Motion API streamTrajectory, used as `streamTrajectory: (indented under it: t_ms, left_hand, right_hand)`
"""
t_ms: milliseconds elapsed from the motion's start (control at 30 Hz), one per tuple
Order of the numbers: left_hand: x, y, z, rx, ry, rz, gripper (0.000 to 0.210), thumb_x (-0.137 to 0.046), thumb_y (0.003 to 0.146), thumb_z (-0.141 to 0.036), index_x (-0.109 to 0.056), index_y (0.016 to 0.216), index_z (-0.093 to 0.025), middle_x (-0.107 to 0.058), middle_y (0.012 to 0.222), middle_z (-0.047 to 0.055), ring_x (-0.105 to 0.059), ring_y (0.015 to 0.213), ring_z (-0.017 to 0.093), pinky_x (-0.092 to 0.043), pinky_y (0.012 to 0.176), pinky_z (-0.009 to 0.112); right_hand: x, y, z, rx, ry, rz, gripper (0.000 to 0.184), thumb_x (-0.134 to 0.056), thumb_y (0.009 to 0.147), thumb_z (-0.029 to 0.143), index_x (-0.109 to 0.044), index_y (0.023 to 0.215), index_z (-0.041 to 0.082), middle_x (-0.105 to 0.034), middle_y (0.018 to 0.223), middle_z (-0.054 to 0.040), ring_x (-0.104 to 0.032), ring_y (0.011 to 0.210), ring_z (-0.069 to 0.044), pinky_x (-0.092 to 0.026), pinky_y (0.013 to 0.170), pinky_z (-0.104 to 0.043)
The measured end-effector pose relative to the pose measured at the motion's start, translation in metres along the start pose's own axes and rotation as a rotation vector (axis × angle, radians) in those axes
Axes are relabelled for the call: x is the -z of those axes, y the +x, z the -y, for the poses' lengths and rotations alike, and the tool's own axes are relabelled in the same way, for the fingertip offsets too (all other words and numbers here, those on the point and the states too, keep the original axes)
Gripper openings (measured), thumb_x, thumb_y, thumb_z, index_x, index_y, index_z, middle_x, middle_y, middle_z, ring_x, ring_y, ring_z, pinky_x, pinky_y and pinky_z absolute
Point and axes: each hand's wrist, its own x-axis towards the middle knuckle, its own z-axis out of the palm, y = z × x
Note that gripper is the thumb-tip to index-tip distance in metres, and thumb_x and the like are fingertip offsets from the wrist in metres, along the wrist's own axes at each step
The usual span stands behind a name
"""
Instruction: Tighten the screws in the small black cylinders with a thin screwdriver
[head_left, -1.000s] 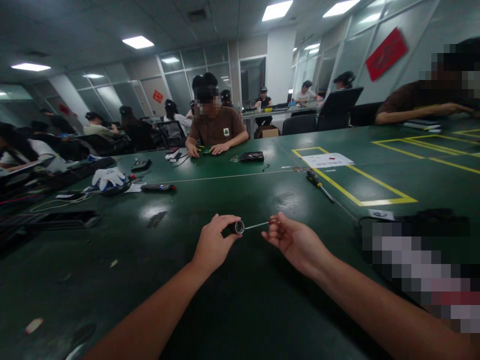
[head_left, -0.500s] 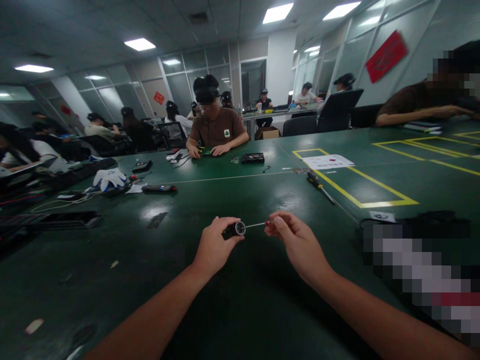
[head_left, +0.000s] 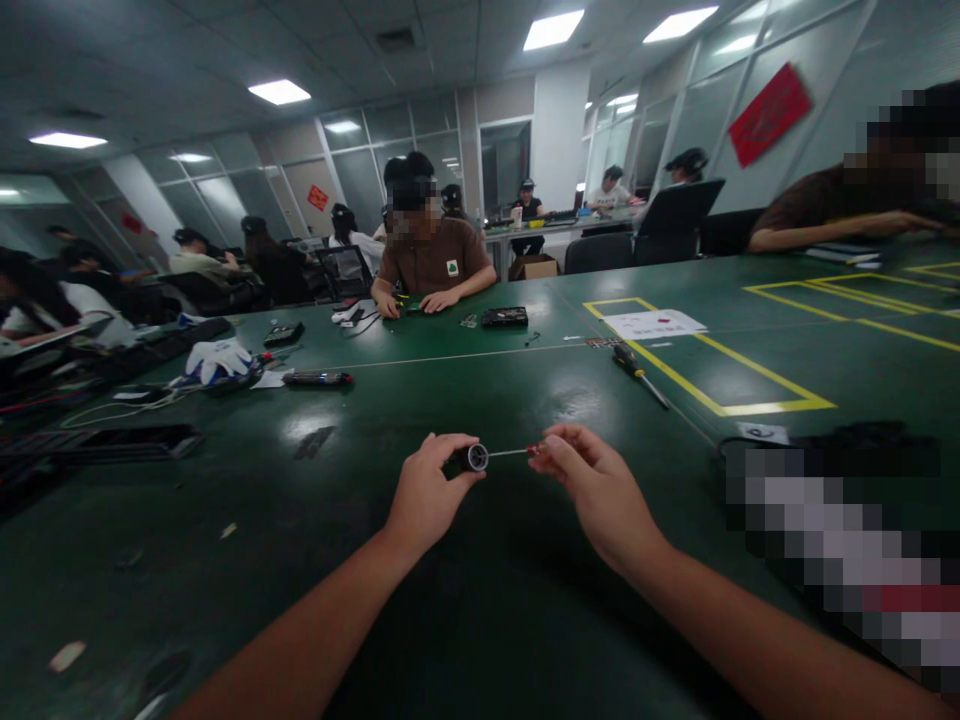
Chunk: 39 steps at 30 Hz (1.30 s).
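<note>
In my left hand [head_left: 431,490] is a small black cylindrical part [head_left: 475,457] with a silver-rimmed round end that faces me and to the right. Thumb and fingers wrap around it and hide most of its body. My right hand [head_left: 600,480] grips a slim screwdriver [head_left: 508,453] by its red handle, which the fingers largely cover. The thin metal shaft points left, and its tip meets the round end of the part. How deep the tip sits cannot be made out. Both hands are above the green table [head_left: 465,620].
A yellow-and-black screwdriver [head_left: 640,374] lies beyond my right hand. To the left are a dark tool with a red end [head_left: 319,378], white gloves [head_left: 219,360] and a black frame [head_left: 112,442]. Across the table sits a co-worker [head_left: 435,250]; a blurred bundle [head_left: 847,540] lies at right.
My right hand's fingers have shifted slightly on the screwdriver handle. The black part has moved a touch to the left and its round end is turned a little differently.
</note>
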Motion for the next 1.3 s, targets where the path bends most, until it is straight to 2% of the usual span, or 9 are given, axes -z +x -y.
streamTrajectory:
  t_ms: [133,233,300,467,700,933,1067,1300]
  left_hand:
    - [-0.001,0.0,0.001,-0.025,-0.002,0.015,0.037,-0.08,0.076,-0.008,-0.073,0.108,-0.025,-0.075,0.113,0.003,-0.069,0.108,0.023,-0.038,0.118,0.059]
    - [-0.001,0.0,0.003,-0.034,0.017,0.012,0.034,-0.078,0.078,-0.009,-0.073,0.108,-0.025,-0.075,0.113,0.003,-0.069,0.109,0.024,-0.038,0.117,0.059]
    - [0.0,0.001,0.004,-0.016,0.031,0.001,0.034,-0.077,0.079,-0.009,-0.073,0.108,-0.025,-0.075,0.113,0.004,-0.068,0.11,0.024,-0.038,0.117,0.059]
    - [0.001,0.002,0.003,0.018,0.042,-0.005,0.034,-0.078,0.078,-0.009,-0.074,0.108,-0.025,-0.075,0.113,0.005,-0.069,0.11,0.026,-0.039,0.116,0.06]
    - [-0.002,0.001,0.002,0.034,0.047,-0.007,0.035,-0.079,0.076,-0.01,-0.073,0.108,-0.025,-0.075,0.111,0.004,-0.069,0.108,0.025,-0.04,0.116,0.058]
    - [-0.002,0.001,0.004,0.04,0.043,-0.015,0.034,-0.079,0.077,-0.012,-0.074,0.108,-0.025,-0.075,0.11,0.005,-0.069,0.108,0.026,-0.039,0.116,0.06]
    - [-0.002,0.001,0.003,0.056,0.028,-0.022,0.035,-0.08,0.076,-0.011,-0.074,0.108,-0.024,-0.076,0.11,0.005,-0.069,0.107,0.026,-0.039,0.116,0.06]
    - [-0.001,0.001,-0.001,0.066,-0.002,-0.019,0.035,-0.08,0.075,-0.01,-0.074,0.106,-0.024,-0.076,0.11,0.005,-0.069,0.108,0.027,-0.039,0.116,0.06]
  right_hand:
    - [0.0,0.008,-0.006,-0.172,0.216,-0.05,0.018,-0.072,0.091,0.038,-0.072,0.093,0.02,-0.071,0.091,-0.0037,-0.067,0.084,-0.018,-0.057,0.087,-0.035]
    - [0.004,0.014,-0.005,-0.399,0.352,-0.033,0.02,-0.063,0.097,0.033,-0.072,0.085,0.019,-0.068,0.077,-0.0039,-0.065,0.071,-0.017,-0.059,0.087,-0.039]
    - [0.007,0.018,-0.003,-0.45,0.399,-0.026,0.025,-0.058,0.099,0.031,-0.07,0.08,0.019,-0.065,0.071,-0.0028,-0.062,0.064,-0.015,-0.059,0.09,-0.041]
    - [0.009,0.016,-0.004,-0.248,0.29,-0.036,0.015,-0.069,0.092,0.035,-0.071,0.089,0.021,-0.07,0.083,-0.0034,-0.068,0.077,-0.017,-0.059,0.087,-0.038]
    - [-0.001,0.007,-0.006,-0.081,0.104,-0.011,0.027,-0.076,0.085,0.047,-0.072,0.095,0.022,-0.072,0.088,-0.0029,-0.069,0.083,-0.018,-0.057,0.087,-0.037]
    - [-0.001,0.003,-0.001,0.037,-0.072,0.064,0.025,-0.068,0.092,0.046,-0.071,0.103,0.024,-0.074,0.094,-0.0034,-0.07,0.087,-0.019,-0.055,0.088,-0.038]
    - [-0.002,0.0,0.002,0.074,-0.143,0.041,0.024,-0.066,0.094,0.045,-0.07,0.104,0.024,-0.074,0.093,-0.0033,-0.069,0.085,-0.019,-0.054,0.086,-0.037]
    - [-0.001,0.002,0.0,0.071,-0.138,0.019,0.027,-0.066,0.093,0.048,-0.07,0.104,0.024,-0.073,0.093,-0.0036,-0.069,0.085,-0.02,-0.054,0.085,-0.037]
